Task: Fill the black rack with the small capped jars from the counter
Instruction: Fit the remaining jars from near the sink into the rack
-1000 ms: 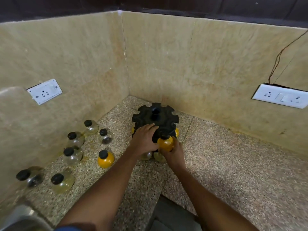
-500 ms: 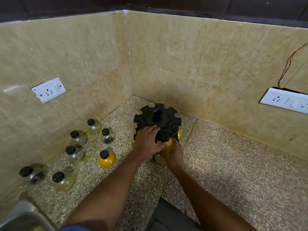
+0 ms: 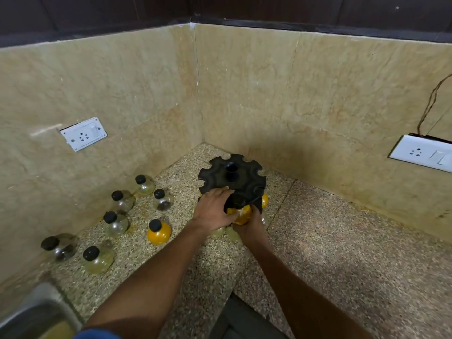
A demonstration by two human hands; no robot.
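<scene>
In the head view, the black rack (image 3: 231, 178) stands in the corner of the speckled surface (image 3: 342, 253). The left hand (image 3: 213, 209) lies flat on its near rim, fingers released. The right hand (image 3: 252, 225) has its fingers clenched around a yellow-filled jar (image 3: 241, 214) at a near slot, and seven capped jars (image 3: 117, 220) stand to the left.

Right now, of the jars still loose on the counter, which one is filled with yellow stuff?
The yellow-filled jar, nearest the left hand. The other six loose jars look clear or nearly empty.
</scene>
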